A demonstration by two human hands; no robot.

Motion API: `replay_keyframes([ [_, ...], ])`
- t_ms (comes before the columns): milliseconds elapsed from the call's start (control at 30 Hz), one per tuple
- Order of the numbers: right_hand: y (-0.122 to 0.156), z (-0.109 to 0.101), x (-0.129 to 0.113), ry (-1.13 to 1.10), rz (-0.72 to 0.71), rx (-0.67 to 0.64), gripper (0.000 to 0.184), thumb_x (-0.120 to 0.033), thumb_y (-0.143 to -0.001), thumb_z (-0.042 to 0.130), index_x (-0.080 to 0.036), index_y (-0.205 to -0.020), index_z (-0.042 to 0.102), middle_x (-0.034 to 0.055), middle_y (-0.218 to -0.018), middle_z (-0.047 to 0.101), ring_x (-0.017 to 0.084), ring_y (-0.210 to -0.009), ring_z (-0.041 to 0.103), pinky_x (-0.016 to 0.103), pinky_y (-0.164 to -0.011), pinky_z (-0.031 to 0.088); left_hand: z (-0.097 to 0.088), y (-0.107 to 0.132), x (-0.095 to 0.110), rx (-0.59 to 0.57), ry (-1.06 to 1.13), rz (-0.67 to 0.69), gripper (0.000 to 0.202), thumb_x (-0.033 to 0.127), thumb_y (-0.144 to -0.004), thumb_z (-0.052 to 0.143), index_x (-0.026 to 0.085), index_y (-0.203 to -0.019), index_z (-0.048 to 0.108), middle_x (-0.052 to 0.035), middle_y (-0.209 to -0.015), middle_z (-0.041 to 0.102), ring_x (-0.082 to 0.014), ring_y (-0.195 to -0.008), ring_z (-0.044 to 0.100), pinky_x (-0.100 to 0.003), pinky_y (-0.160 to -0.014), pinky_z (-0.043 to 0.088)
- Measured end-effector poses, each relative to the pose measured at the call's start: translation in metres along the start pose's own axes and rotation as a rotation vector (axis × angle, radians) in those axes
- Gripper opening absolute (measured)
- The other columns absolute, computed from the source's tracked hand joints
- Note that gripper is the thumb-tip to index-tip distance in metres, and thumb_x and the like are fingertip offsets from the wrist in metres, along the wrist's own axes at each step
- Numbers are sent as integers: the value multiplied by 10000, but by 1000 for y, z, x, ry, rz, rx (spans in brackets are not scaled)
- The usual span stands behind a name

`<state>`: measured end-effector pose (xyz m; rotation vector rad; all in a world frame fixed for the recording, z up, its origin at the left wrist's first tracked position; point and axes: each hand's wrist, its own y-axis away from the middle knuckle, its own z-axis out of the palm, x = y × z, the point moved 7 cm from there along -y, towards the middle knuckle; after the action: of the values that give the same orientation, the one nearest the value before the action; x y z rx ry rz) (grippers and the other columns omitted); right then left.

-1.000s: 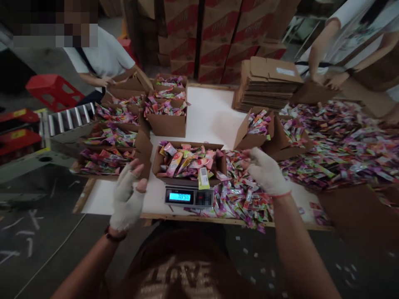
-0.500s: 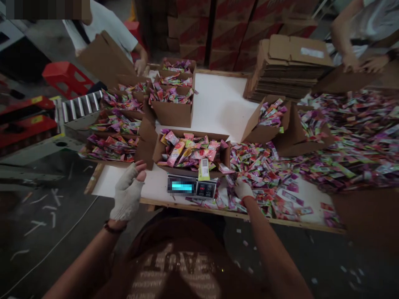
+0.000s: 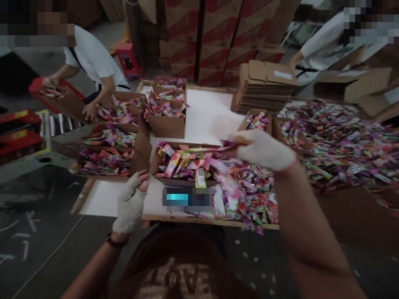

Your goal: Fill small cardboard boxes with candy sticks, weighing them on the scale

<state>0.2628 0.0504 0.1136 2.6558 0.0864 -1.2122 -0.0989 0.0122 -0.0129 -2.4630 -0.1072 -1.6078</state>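
My right hand (image 3: 264,149), in a white glove, is raised over the table and closed on a few colourful sachets (image 3: 222,166) that trail from it toward the open cardboard box (image 3: 187,164) on the scale (image 3: 188,198). That box is full of bright sachets. My left hand (image 3: 131,203), in a fingerless white glove, hovers to the left of the scale near the table's front edge, fingers loosely curled with nothing in them. A big heap of loose sachets (image 3: 336,145) covers the table to the right.
Several filled boxes (image 3: 109,149) stand at the left and back of the white table (image 3: 208,114). A stack of flat cartons (image 3: 264,89) lies at the back. One person (image 3: 90,62) bends at the left, another (image 3: 324,41) works at the back right.
My right hand came up from the loose pile by the scale with sachets in it and now hangs over the box. My left hand has barely moved.
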Motion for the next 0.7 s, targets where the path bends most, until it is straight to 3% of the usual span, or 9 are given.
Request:
replay_keyframes([
  [67,-35,44,-24,227,-47,-136,65,-129,-787,643,-191,-770,652,-21,-689,597,123,-656,509,232,-602,377,5,1,9,-17,-20,78,371,526,-916,664,204,-1066,773,-128,-1277,742,-305,-1246,661,-470,-1117,508],
  [133,-57,80,-27,426,-29,-234,149,-104,-752,664,-191,-868,696,8,-792,673,147,-734,572,238,-647,402,6,4,17,-42,-57,167,341,483,-938,647,206,-1097,768,-121,-1277,739,-285,-1237,666,-435,-1092,524],
  [200,-59,94,-22,441,-22,-261,355,-127,-705,730,-197,-1054,723,46,-959,731,171,-810,616,249,-694,445,3,7,23,-56,-105,240,313,441,-945,641,204,-1111,762,-119,-1279,734,-270,-1234,665,-406,-1065,534],
  [300,-30,68,-7,73,-55,-102,609,-226,-708,750,-204,-1305,634,72,-1120,725,169,-802,633,273,-695,504,-12,11,19,-30,-185,247,290,415,-938,632,193,-1075,758,-118,-1215,741,-253,-1158,680,-366,-977,555],
  [400,18,24,35,-208,20,149,412,-382,-784,701,-217,-1156,642,45,-964,706,167,-702,609,292,-624,504,-18,20,-12,-87,-264,90,325,460,-953,550,190,-898,723,-80,-933,724,-218,-869,672,-316,-748,549],
  [433,33,18,54,-211,86,191,313,-423,-801,683,-222,-1039,650,28,-854,680,167,-655,587,289,-587,482,-12,26,-27,-173,-309,20,355,465,-961,507,194,-823,690,-62,-836,693,-208,-787,646,-307,-692,527],
  [500,61,28,93,-110,260,158,212,-446,-826,627,-236,-811,608,-2,-664,593,162,-571,528,278,-526,416,16,46,-59,-500,-443,-88,368,395,-969,421,198,-756,648,-51,-751,661,-205,-740,633,-304,-680,510],
  [600,94,76,137,48,469,-62,218,-374,-790,553,-247,-618,511,-5,-551,541,157,-529,496,269,-511,368,77,93,-97,-1061,-560,-104,284,249,-896,451,194,-838,724,-52,-808,734,-214,-801,690,-298,-755,538],
  [700,117,118,151,15,562,-182,220,-370,-790,506,-258,-602,493,-9,-515,549,162,-499,507,267,-496,371,135,126,-110,-1315,-532,-8,254,205,-810,582,221,-962,784,-49,-931,794,-228,-885,730,-292,-828,561],
])
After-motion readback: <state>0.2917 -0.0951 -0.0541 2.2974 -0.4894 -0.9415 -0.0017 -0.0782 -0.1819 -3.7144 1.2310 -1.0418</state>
